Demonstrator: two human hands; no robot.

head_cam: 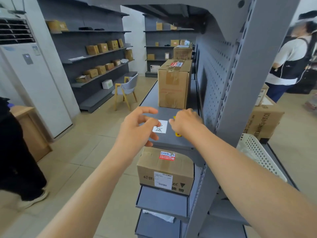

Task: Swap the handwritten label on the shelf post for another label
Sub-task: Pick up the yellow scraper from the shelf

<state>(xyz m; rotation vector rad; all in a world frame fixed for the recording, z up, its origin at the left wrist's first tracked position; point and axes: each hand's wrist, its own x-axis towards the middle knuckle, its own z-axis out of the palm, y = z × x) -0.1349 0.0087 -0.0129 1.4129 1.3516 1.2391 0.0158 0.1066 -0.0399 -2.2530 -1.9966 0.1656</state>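
Observation:
A small white handwritten label (162,127) with black marks is low over the grey shelf board (171,141), between my two hands. My left hand (137,127) pinches the label's left edge with the thumb tip over its corner; the index finger is raised above. My right hand (186,121) is closed in a fist just right of the label, around a yellow object (178,134) whose ends poke out above and below the fist. The grey perforated shelf post (240,86) rises to the right of my right hand. No label is visible on the post.
A tall taped carton (173,85) stands on the shelf board behind my hands. A smaller carton (164,170) sits on the shelf below. A white perforated basket (257,152) is at the right. A person (291,59) stands beyond the post; another person's dark clothing (13,152) is at the left.

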